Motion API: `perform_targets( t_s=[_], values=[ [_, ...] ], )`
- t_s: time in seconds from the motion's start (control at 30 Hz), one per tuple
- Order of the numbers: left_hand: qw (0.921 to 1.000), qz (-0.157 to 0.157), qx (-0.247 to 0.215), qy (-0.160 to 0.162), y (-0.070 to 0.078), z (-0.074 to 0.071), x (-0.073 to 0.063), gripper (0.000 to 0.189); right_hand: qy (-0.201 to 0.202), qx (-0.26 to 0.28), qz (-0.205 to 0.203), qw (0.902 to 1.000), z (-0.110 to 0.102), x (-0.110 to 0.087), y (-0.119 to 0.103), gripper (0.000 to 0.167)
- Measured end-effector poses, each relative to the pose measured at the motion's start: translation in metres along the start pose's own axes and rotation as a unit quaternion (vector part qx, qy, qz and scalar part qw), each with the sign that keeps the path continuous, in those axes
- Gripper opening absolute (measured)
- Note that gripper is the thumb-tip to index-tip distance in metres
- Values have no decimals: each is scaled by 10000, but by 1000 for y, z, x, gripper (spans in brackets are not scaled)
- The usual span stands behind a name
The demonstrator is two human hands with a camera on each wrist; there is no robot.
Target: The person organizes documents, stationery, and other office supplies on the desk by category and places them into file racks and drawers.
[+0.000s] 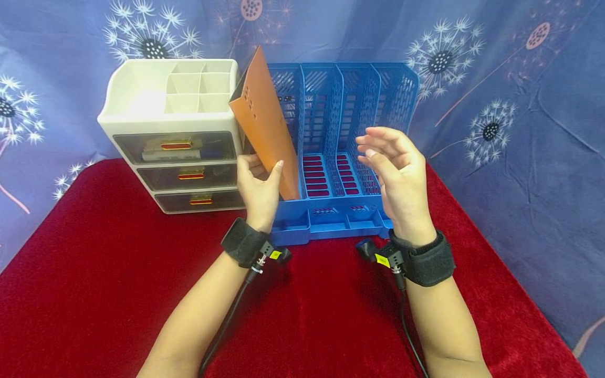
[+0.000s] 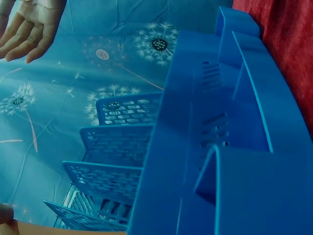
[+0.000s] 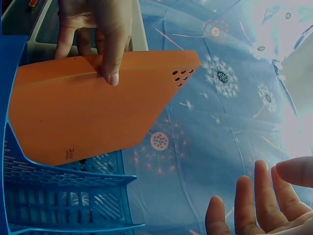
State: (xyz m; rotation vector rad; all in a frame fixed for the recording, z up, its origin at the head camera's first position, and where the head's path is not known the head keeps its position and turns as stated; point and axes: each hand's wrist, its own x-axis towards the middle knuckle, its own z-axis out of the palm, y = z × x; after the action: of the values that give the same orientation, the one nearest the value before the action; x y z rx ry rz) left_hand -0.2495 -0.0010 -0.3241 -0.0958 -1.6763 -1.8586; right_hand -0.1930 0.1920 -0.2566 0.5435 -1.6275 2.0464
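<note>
My left hand [image 1: 257,189] grips an orange folder [image 1: 269,123] by its near edge, with the thumb on the right face and the fingers around the left side. Slightly tilted, the folder stands in the leftmost part of a blue desk file rack [image 1: 327,228]. The right wrist view shows the folder's slanted corner with small holes, and the left thumb [image 3: 113,73] pressing its face. Raised above the rack's right side, my right hand [image 1: 399,181] holds nothing. Its fingers [image 3: 266,196] are loosely bent and apart from the folder.
Left of the rack stands a white organizer [image 1: 222,119] with top compartments and three dark drawers. The rack's upright dividers [image 2: 105,178] and front trays face me. A red cloth [image 1: 307,310] covers the table, and a blue dandelion-print curtain [image 1: 331,31] hangs behind.
</note>
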Motion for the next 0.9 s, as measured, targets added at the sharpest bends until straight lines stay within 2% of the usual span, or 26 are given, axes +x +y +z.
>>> perform_targets(
  t_s=[0.23, 0.47, 0.7, 0.9],
  values=[
    [9990, -350, -222, -174, -1, 0, 1, 38, 7, 22, 31, 10000, -1, -1, 0, 25],
    [9986, -364, -158, -346, 3, -1, -2, 36, 25, -2, 60, 10000, -3, -1, 0, 26],
    [9991, -195, -299, -221, 5, -2, -3, 30, -21, -82, 97, 9999, -5, -1, 1, 26],
    [9978, 242, -622, 58, 14, -8, 7, 27, -91, -153, 107, 9998, -3, 1, 6, 26]
  ],
)
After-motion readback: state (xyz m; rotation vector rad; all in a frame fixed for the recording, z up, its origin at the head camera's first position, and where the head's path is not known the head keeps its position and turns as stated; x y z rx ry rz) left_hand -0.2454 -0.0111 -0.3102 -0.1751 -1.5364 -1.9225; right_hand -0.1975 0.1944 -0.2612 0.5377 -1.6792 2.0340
